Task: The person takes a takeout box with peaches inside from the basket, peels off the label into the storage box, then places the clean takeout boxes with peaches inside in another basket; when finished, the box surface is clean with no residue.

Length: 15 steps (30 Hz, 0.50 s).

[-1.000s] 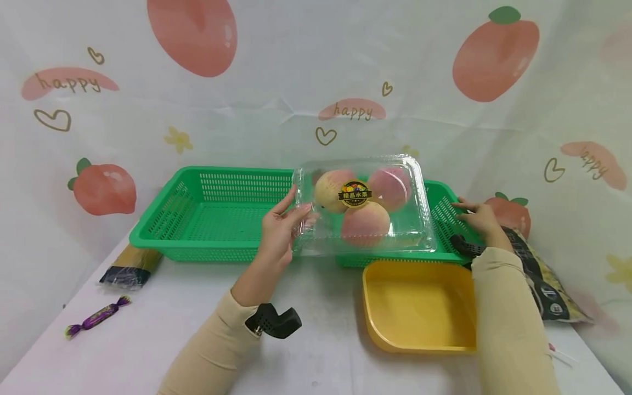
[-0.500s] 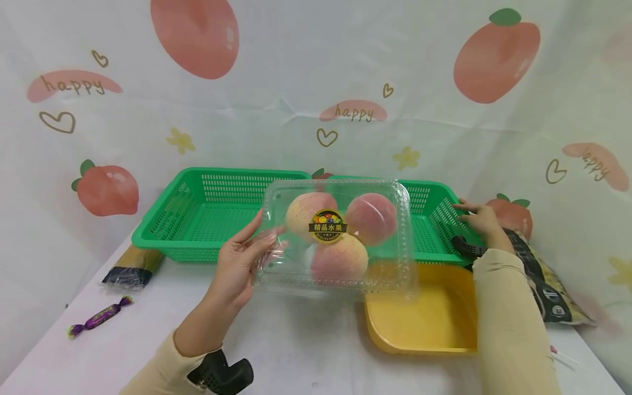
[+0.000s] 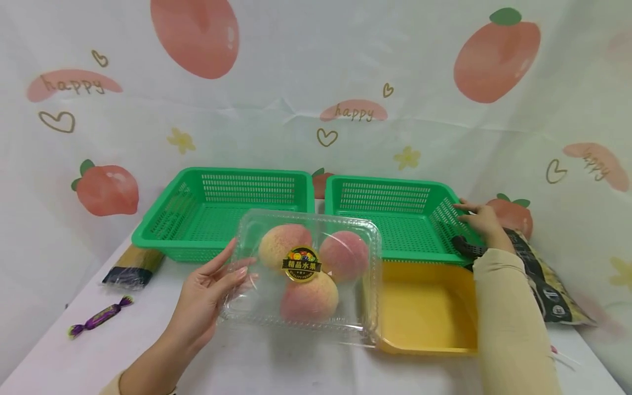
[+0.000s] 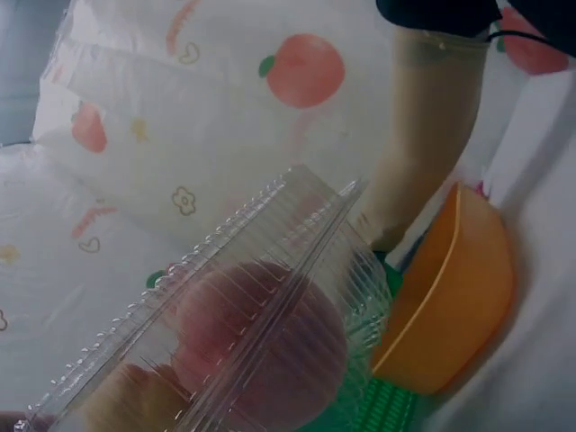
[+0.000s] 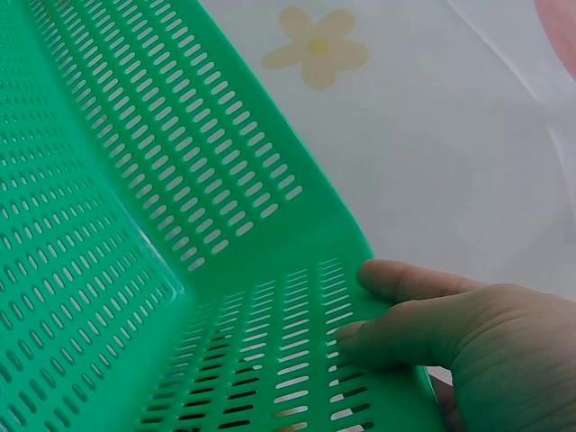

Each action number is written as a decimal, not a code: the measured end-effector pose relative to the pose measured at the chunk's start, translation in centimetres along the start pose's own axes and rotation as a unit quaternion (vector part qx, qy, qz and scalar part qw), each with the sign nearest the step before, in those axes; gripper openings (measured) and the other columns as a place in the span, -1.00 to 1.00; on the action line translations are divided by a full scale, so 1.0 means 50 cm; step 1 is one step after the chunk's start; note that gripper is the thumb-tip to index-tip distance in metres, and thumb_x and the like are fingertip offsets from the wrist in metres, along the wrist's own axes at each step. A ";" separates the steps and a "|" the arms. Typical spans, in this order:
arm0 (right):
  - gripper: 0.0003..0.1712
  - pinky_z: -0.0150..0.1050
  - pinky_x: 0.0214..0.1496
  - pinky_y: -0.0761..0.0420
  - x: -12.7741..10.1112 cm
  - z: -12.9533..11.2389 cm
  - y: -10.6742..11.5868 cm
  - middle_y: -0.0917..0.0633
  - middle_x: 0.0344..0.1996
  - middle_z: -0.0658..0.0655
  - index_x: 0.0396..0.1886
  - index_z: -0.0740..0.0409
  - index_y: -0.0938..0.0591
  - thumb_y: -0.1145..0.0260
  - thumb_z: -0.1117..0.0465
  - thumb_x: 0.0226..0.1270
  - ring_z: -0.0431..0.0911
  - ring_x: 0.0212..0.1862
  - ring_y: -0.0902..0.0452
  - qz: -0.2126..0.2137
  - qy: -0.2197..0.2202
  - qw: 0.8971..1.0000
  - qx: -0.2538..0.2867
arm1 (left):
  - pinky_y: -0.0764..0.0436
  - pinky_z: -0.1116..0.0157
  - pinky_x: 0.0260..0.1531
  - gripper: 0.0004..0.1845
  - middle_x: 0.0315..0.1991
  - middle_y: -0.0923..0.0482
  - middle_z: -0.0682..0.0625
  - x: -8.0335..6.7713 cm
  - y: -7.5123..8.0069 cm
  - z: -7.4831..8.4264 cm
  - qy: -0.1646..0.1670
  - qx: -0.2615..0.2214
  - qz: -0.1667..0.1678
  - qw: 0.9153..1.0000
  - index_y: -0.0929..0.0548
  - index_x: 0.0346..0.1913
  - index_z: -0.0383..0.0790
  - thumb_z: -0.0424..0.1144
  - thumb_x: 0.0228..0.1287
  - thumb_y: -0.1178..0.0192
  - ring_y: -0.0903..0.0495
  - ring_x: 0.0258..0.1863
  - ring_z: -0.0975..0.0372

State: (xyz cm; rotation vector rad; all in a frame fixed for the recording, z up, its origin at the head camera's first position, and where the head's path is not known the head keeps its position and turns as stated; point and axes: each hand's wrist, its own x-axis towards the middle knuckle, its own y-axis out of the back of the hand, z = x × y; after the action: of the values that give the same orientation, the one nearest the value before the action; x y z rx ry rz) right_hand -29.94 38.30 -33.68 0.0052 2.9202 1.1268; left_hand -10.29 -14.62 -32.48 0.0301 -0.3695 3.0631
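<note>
Round peaches, clear ribbed box

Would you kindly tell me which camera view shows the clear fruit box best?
The head view: the clear fruit box appears nearly whole, with its label and three peaches. The left wrist view shows part of it, side-on and cropped below; the right wrist view shows none.

R basket pt. hid, L sleeve cropped
</note>
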 end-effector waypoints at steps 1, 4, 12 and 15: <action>-0.47 0.31 0.33 -0.07 0.001 0.000 0.000 0.09 0.43 0.30 0.33 0.43 -0.23 -0.01 0.38 0.39 0.35 0.43 0.34 0.000 0.000 1.000 0.001 | -0.62 0.53 -0.24 -0.33 -0.11 -0.68 0.22 -0.005 0.006 -0.005 0.004 0.000 0.001 1.000 -0.15 0.42 -0.05 -0.37 0.29 -0.12 -0.69 -0.26 0.38; -0.47 0.31 0.34 -0.05 0.002 -0.001 0.002 0.10 0.43 0.30 0.32 0.43 -0.23 -0.01 0.37 0.39 0.34 0.43 0.37 0.002 -0.004 1.000 0.001 | -0.63 0.50 -0.22 -0.33 -0.10 -0.68 0.20 -0.017 0.022 -0.022 0.009 -0.003 0.000 1.000 -0.15 0.42 -0.05 -0.38 0.30 -0.11 -0.70 -0.25 0.36; -0.46 0.31 0.35 -0.03 0.001 0.000 -0.001 0.11 0.43 0.29 0.33 0.43 -0.22 -0.02 0.36 0.40 0.34 0.43 0.39 -0.002 -0.009 1.000 0.004 | -0.65 0.47 -0.24 -0.34 -0.12 -0.69 0.19 -0.048 0.043 -0.055 0.044 0.008 0.018 0.999 -0.18 0.41 -0.04 -0.37 0.28 -0.12 -0.69 -0.23 0.36; -0.46 0.31 0.35 -0.04 0.002 0.001 -0.003 0.11 0.43 0.29 0.33 0.42 -0.22 -0.02 0.35 0.40 0.35 0.43 0.39 0.000 -0.009 1.000 0.005 | -0.65 0.47 -0.24 -0.33 -0.12 -0.69 0.19 -0.056 0.044 -0.067 0.061 0.014 0.028 0.998 -0.16 0.41 -0.08 -0.36 0.27 -0.13 -0.68 -0.23 0.37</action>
State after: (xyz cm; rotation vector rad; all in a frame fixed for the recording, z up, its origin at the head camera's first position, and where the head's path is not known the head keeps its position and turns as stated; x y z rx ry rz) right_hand -30.03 38.23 -33.79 0.0157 2.9099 1.1050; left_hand -7.69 -16.10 -36.32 -0.1668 -0.3269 3.1053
